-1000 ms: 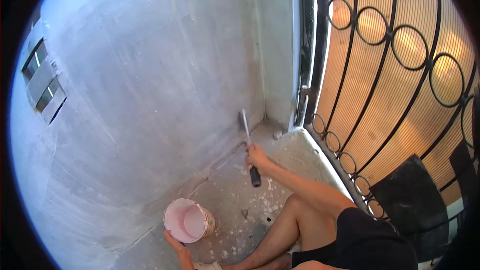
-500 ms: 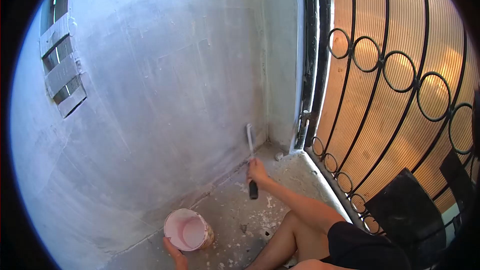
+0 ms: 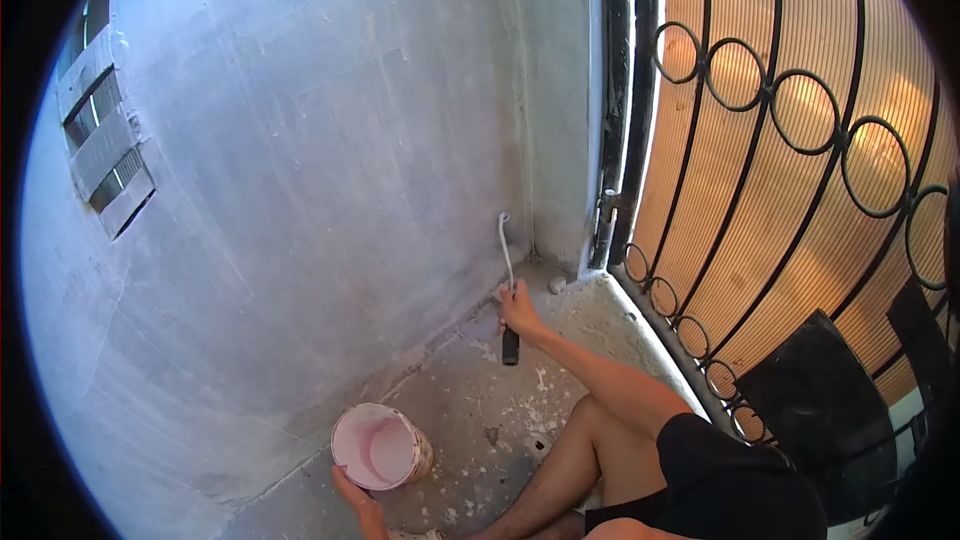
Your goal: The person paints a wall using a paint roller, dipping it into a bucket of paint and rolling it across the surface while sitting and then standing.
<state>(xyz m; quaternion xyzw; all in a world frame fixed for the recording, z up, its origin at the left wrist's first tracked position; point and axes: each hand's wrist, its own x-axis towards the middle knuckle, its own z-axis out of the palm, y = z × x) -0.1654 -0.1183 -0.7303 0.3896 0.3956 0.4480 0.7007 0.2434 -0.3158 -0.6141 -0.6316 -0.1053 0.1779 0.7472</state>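
Note:
My right hand (image 3: 519,310) is closed around the black handle of a paint roller (image 3: 507,252), reaching toward the lower wall near the corner. The roller's pale bent rod points up, and its end meets the grey-white wall (image 3: 330,190); the roller head itself is hard to make out. At the lower left, my left hand (image 3: 360,502) grips the near side of a paint bucket (image 3: 345,440) at its rim. The bucket is pinkish inside, with paint stains on its outer side, and stands on the floor close to the wall.
Paint spatters mark the concrete floor (image 3: 465,450). A small stone-like lump (image 3: 557,285) lies by the corner. To the right stands a black metal gate (image 3: 735,75) backed by ribbed tan sheeting, with a dark panel (image 3: 815,410) low down. A slatted opening (image 3: 105,140) is at upper left.
The view has tipped down a little, so the surroundings sit higher in the picture. My right hand and the roller stay near the corner; my left hand remains at the bucket.

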